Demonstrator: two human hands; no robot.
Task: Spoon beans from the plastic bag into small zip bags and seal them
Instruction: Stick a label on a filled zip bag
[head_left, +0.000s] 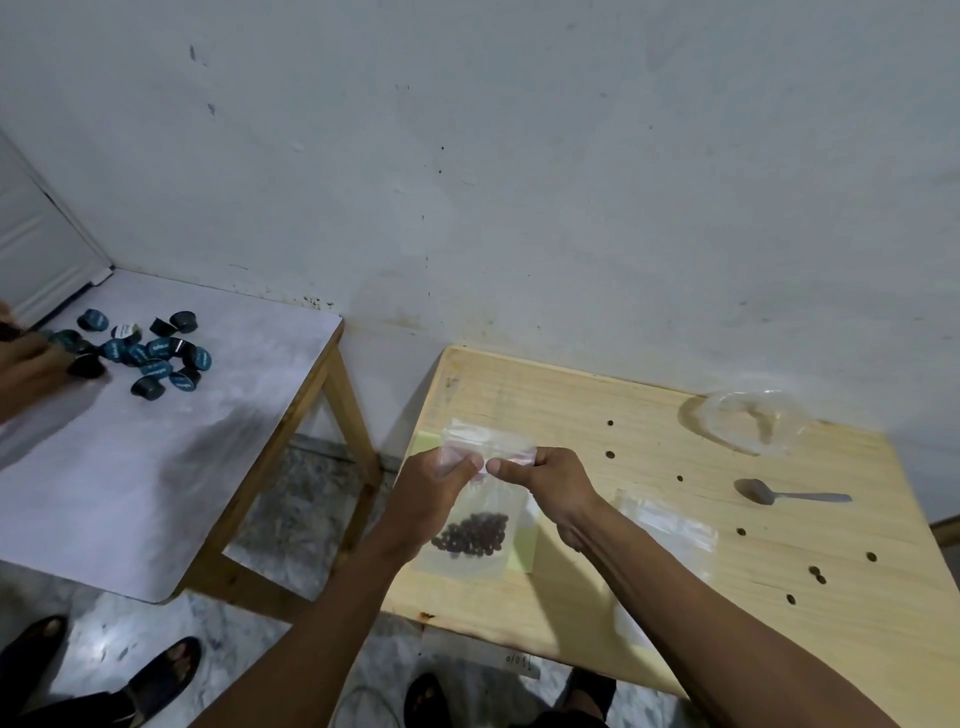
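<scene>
A small clear zip bag (475, 525) hangs above the wooden table (649, 597), with dark beans pooled at its bottom. My left hand (436, 480) pinches the bag's top strip at its left end. My right hand (545, 480) pinches the same strip just to the right, thumbs nearly touching. Another small zip bag (670, 522) lies flat on the table to the right, holding nothing I can see. A metal spoon (779, 493) lies farther right, bowl to the left. The large clear plastic bag (748, 421) sits crumpled at the back right. Loose beans (815, 574) are scattered over the tabletop.
A pale green sheet (524, 551) lies under the held bag. To the left stands a second table with a white top (156, 467), carrying several dark capsules (150, 353) and another person's hand (26, 364). Feet in sandals (166, 670) stand on the floor below.
</scene>
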